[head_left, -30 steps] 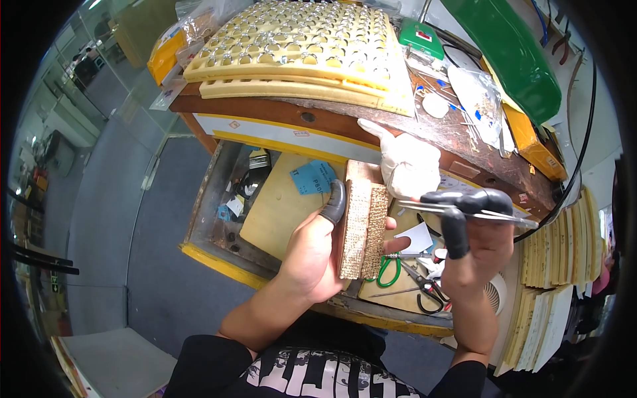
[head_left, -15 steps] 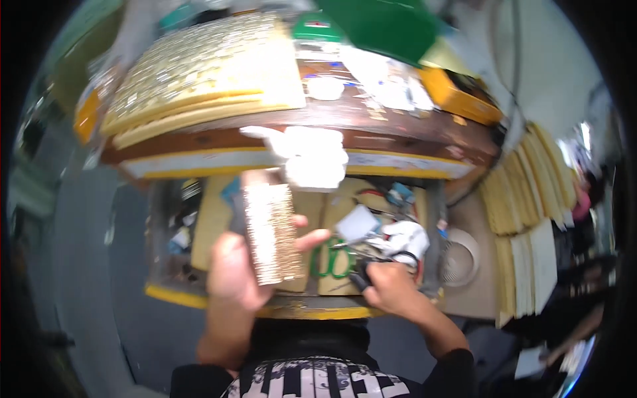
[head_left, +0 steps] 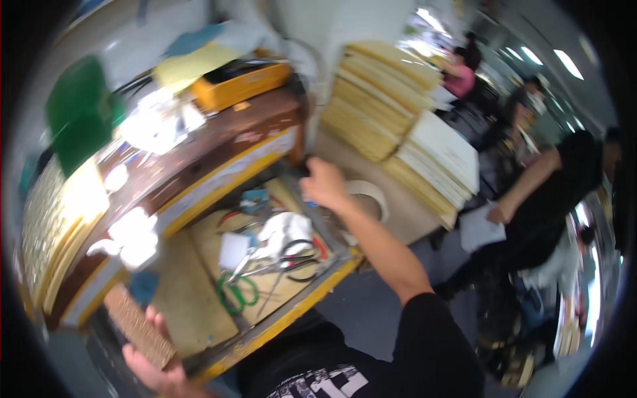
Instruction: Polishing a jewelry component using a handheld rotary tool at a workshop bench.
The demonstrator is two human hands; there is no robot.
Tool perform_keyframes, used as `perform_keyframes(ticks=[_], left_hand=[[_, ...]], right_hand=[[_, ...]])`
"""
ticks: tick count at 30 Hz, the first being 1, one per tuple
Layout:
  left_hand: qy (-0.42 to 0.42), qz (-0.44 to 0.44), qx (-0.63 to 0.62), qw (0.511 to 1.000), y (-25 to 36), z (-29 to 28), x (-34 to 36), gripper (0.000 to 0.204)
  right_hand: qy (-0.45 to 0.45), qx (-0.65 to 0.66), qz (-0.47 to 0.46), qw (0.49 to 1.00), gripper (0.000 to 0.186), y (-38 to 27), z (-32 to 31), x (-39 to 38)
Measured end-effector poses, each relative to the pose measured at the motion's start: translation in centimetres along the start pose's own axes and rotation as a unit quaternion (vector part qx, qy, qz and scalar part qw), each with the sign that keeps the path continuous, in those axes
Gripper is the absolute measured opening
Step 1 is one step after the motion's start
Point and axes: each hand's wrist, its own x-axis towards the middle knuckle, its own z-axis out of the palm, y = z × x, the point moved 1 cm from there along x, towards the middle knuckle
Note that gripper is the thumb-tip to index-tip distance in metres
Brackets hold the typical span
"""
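Gripping a brown, rough-textured block at eight o'clock, the left hand has thumb and fingers clamped on opposite sides, the block's far end tilted toward eleven. Close to the dial's centre, the right hand is at the open drawer's far right corner, just beside a white round object; blur makes it impossible to tell whether its fingers are apart or together, or hold anything. Toward seven o'clock in the drawer are green-handled scissors, with black-handled scissors nearer six and a white cloth beside them. Stacked yellowish sheets stand at one, an orange tray at eleven. At three, a co-worker's hand holds white sheets.
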Motion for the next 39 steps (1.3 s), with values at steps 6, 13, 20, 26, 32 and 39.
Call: perform_keyframes(ticks=[6,13,20,26,32,39], left_hand=[[-0.237,-0.083,-0.114,0.961,-0.3,1.0,0.2,0.049],[-0.123,-0.046,-0.035,0.991,-0.8,1.8,0.8,0.051],[-0.168,-0.020,0.012,0.986,-1.1,2.4,0.4,0.054],[-0.196,0.007,0.023,0.980,-0.8,2.5,0.0,0.064],[-0.227,0.021,0.036,0.973,-1.0,3.8,0.0,0.067],[-0.271,0.046,0.007,0.961,-0.4,5.2,-0.2,0.069]], right_hand=[[-0.039,0.148,0.084,0.985,0.027,4.4,1.6,-0.8],[-0.166,0.022,0.074,0.983,0.025,8.2,-5.4,-8.2],[-0.400,0.026,0.158,0.902,0.013,4.0,-17.1,-11.9],[-0.588,0.350,0.271,0.677,0.012,0.4,-16.5,-13.9],[-0.329,0.598,0.164,0.712,0.024,-13.2,-11.4,-11.5],[-0.159,0.683,-0.208,0.682,0.031,-25.0,-6.8,-3.9]])
